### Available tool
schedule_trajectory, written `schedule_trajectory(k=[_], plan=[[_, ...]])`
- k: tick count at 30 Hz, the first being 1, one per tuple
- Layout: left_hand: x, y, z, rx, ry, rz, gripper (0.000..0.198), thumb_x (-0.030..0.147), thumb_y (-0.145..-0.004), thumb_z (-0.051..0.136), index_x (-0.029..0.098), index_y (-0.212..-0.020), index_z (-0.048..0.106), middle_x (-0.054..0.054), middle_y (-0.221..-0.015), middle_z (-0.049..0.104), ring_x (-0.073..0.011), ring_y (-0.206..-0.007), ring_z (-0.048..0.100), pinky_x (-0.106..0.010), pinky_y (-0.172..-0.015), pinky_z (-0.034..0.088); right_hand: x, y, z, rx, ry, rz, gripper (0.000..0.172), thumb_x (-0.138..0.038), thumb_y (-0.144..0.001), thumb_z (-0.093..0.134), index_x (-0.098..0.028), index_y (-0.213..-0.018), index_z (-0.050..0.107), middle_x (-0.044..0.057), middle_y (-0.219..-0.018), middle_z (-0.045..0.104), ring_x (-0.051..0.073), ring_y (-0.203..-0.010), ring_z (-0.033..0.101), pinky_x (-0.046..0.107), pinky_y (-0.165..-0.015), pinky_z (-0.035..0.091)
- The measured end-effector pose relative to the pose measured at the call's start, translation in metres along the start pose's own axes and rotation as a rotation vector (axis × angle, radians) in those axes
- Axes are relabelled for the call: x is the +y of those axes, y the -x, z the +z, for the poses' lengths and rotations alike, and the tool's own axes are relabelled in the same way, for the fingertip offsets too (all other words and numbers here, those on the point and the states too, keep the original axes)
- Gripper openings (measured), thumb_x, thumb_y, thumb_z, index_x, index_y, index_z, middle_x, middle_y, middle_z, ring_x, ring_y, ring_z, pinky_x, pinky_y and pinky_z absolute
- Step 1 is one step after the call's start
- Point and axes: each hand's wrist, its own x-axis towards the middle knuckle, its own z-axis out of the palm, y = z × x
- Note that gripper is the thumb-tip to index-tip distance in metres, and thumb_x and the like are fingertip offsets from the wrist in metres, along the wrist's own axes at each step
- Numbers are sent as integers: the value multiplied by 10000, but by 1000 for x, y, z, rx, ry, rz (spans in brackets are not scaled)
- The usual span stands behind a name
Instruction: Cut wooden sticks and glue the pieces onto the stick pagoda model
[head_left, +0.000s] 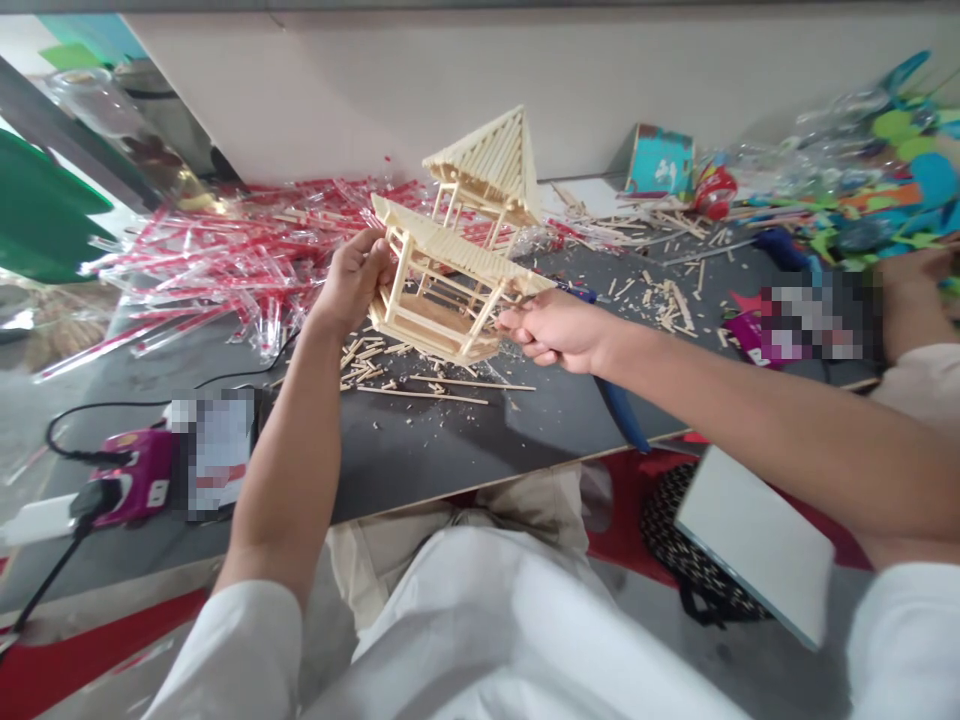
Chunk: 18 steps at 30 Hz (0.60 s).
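A small model house [442, 300] made of pale wooden sticks is held tilted over the dark tabletop. It has an open lower storey under a sloped stick roof, and a smaller tower with a peaked roof [491, 165] on top. My left hand [358, 275] pinches the house at its left edge, near a corner post and the roof. At the right end, my right hand [551, 325] is closed around the corner under the eave; its fingertips are partly hidden. Loose stick pieces [367, 362] and two long sticks [450, 392] lie below the house.
Red-and-clear plastic wrappers [247, 240] are heaped at the back left. A purple power socket [135, 470] with plugged-in cables sits at front left. Beside my right forearm lies a blue-handled tool [621, 412]. Cut stick bits [667, 300] litter the right; another person's arm [911, 300] rests there.
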Motion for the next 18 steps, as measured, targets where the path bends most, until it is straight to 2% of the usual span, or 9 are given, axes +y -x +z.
schedule_trajectory(k=[6, 10, 15, 18], plan=[[-1, -1, 0, -17, 80, -10, 436, 622, -957, 710, 197, -1050, 699, 43, -660, 392, -91, -497, 517, -208, -502, 434, 15, 13, 2, -4, -79, -100, 230, -163, -1048, 586, -188, -821, 559, -88, -513, 435, 42, -362, 318, 166, -327, 255], [-3, 0, -1, -16, 72, -12, 413, 613, -965, 697, 208, -1045, 695, 32, -661, 394, -139, -563, 584, -255, -550, 496, 27, 22, -5, 0, -143, -83, 239, -207, -1057, 585, -195, -821, 551, -88, -533, 428, 52, -384, 351, 171, -345, 275], [-1, 0, -1, 7, 5, -9, 496, 672, -956, 669, 188, -1066, 698, 25, -648, 423, -138, -556, 579, -238, -516, 461, 43, 26, -34, -66, -171, -107, 346, -356, -1063, 593, -205, -762, 515, -82, -537, 397, 63, -416, 360, 182, -385, 284], [2, -1, 3, 22, 28, -13, 530, 720, -905, 702, 213, -1058, 700, 46, -601, 409, -101, -482, 493, -218, -451, 395, 52, 14, -61, 3, -94, -243, 335, -357, -1020, 649, -200, -745, 538, -68, -541, 433, 73, -433, 373, 201, -414, 303]])
